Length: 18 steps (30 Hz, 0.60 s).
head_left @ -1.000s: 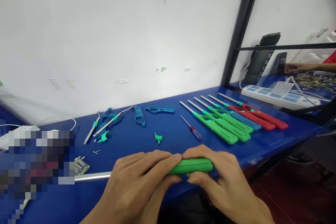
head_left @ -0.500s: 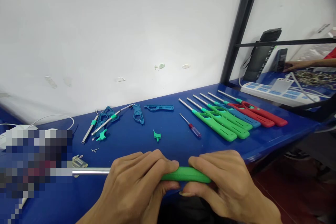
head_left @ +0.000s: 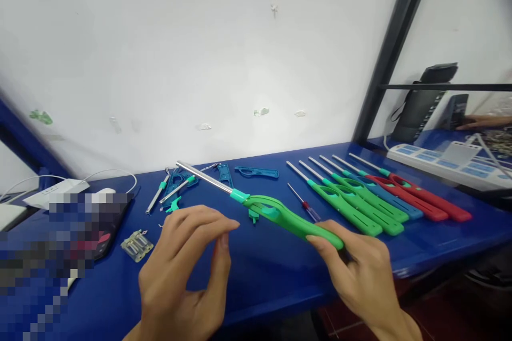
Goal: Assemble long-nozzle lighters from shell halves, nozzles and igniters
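A green lighter [head_left: 288, 218] with a long metal tube is tilted above the blue table, tube pointing up and left. My right hand [head_left: 360, 266] pinches the end of its green handle. Left of the handle, my left hand [head_left: 188, 272] holds nothing, its thumb and fingers curved with a gap between them. Behind the lighter lie a small teal trigger piece [head_left: 253, 216] and a screwdriver [head_left: 304, 203] with a purple handle. To the right, several finished-looking lighters [head_left: 352, 205] in green, blue and red lie in a slanted row.
Blue handle shells [head_left: 256, 172] and loose metal tubes [head_left: 158, 198] lie near the wall. A clear part with metal pieces [head_left: 137, 245] is at left. Beyond the black frame [head_left: 392, 53] are a power strip [head_left: 448, 162] and another person's hand [head_left: 484, 121].
My left hand has let go of the lighter and opened. The lighter, held by my right hand, has turned so its tube points up and left. The view has shifted.
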### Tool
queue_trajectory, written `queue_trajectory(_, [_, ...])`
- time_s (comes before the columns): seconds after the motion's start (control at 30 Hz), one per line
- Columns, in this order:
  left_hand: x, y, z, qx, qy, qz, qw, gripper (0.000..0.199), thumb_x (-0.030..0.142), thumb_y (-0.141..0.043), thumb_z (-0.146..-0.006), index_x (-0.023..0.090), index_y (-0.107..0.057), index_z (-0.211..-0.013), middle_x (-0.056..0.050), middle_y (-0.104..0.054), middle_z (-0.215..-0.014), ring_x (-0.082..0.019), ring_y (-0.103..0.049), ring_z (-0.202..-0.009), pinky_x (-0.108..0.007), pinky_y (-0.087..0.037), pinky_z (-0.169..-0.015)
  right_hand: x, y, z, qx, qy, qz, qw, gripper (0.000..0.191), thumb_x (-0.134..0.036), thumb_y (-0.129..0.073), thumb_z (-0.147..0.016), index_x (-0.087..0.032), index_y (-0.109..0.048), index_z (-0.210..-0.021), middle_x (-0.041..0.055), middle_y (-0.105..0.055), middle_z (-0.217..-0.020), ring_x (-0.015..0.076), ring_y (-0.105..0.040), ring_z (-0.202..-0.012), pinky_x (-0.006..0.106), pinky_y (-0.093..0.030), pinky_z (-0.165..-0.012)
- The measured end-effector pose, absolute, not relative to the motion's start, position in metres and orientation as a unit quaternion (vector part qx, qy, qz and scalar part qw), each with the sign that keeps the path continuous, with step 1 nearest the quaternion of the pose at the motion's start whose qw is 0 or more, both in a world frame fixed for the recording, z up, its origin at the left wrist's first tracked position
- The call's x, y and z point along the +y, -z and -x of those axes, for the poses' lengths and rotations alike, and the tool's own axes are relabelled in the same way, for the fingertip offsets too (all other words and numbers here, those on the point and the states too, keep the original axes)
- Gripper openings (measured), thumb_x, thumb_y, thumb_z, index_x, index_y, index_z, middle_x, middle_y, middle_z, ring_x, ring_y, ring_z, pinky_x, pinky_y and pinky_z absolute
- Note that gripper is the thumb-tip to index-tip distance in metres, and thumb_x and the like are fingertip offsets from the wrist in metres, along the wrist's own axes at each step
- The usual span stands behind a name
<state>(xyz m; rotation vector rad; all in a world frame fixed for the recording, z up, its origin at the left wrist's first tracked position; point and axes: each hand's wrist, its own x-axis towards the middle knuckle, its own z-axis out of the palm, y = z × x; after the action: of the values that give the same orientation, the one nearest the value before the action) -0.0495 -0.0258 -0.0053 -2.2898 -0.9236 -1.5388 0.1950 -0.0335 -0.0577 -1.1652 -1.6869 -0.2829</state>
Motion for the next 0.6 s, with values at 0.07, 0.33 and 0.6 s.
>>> queue_trajectory(0.07, [-0.02,0.012,0.06,-0.347,0.494,0.788,0.117,0.023,-0.001,-0.058,-0.093,0.018,-0.067,-0.104,-0.003,-0.066,-0.094,-0.016,-0.062,-0.093,-0.032,-0.05,-0.087,-0.032,0.059,-0.2,-0.689,0.128,0.505,0.504,0.037,-0.044,-0.057,-0.104,-0.02,-0.074,-0.082,-0.0025,-0.071,-0.06,0.0094,-0.054,-0.04,0.023,-0.041,-0.045])
queue_trajectory(0.33, [-0.006,0.046,0.086,-0.391,0.431,0.807,0.098,0.015,0.015,-0.056,-0.101,0.022,-0.066,-0.109,0.001,-0.065,-0.089,-0.012,-0.063,-0.082,-0.023,-0.048,-0.081,-0.02,0.052,-0.285,-0.541,0.238,0.685,0.426,0.068,-0.078,-0.047,-0.094,-0.019,-0.08,-0.092,0.0102,-0.074,-0.07,0.028,-0.067,-0.058,0.037,-0.042,-0.057])
queue_trajectory(0.6, [-0.004,0.055,0.08,-0.388,0.414,0.819,0.078,0.014,0.02,-0.053,-0.103,0.022,-0.066,-0.108,0.001,-0.065,-0.088,-0.012,-0.065,-0.078,-0.022,-0.051,-0.076,-0.023,0.057,-0.334,-0.493,0.225,0.776,0.324,0.054,-0.066,-0.042,-0.1,-0.028,-0.076,-0.117,0.01,-0.075,-0.107,0.0317,-0.069,-0.077,0.038,-0.04,-0.058])
